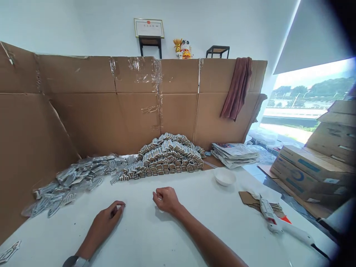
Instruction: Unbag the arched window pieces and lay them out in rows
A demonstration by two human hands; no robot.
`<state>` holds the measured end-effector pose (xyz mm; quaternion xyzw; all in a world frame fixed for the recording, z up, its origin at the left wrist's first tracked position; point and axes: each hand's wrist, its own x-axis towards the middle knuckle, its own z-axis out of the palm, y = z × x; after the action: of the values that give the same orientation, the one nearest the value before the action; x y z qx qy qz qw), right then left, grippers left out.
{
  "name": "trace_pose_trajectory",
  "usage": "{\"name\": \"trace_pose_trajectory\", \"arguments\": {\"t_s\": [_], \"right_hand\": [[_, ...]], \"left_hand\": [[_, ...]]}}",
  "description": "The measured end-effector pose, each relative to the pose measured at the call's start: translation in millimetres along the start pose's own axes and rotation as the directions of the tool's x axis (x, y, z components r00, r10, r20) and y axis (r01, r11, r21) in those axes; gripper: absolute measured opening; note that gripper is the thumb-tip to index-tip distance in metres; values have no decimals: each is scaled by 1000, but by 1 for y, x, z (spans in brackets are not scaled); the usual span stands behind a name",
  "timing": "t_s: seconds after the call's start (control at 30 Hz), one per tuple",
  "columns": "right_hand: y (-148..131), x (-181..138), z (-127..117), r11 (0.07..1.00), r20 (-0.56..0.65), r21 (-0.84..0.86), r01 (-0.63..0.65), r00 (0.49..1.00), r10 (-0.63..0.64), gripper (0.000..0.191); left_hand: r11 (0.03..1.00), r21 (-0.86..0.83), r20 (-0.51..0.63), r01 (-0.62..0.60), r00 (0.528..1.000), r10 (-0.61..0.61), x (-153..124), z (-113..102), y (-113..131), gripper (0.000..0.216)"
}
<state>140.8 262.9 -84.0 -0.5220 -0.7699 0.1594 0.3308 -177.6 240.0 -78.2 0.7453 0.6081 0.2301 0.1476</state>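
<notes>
Over the table [144, 241], the left hand [107, 218] has its grip curled, whether closed I cannot tell; the right hand's grip [166, 199] is folded together. Beyond, metal pieces [172, 155] stand piled before a cardboard wall [133, 118].

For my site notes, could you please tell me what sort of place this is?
Probably an indoor workshop: piled small pieces, stacked cartons and a cardboard screen behind the white table.

Left hand [105, 219] between seven and eight o'clock, loosely curled, right hand [167, 199] at six, fist-like, right forearm [204, 237] slanting toward five
</notes>
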Motion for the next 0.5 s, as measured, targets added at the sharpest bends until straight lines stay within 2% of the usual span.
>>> {"name": "trace_pose_trajectory", "arguments": {"t_s": [0.1,0.17,0.27,0.5], "right_hand": [[5,1,4,999,25,41,19,999,-20,56],[7,0,8,996,18,86,36,999,-38,58],[9,-1,13,985,6,166,51,999,-53,58],[13,0,21,949,10,314,13,1000,-16,57]], "left_hand": [[1000,1,-54,-26,998,26,-5,2,5,41],[998,46,-147,-36,988,42,-12,4,10,42],[992,129,-283,18,959,19,-21,6,15,48],[982,159,-276,106,959,-59,-26,8,19,50]]}}
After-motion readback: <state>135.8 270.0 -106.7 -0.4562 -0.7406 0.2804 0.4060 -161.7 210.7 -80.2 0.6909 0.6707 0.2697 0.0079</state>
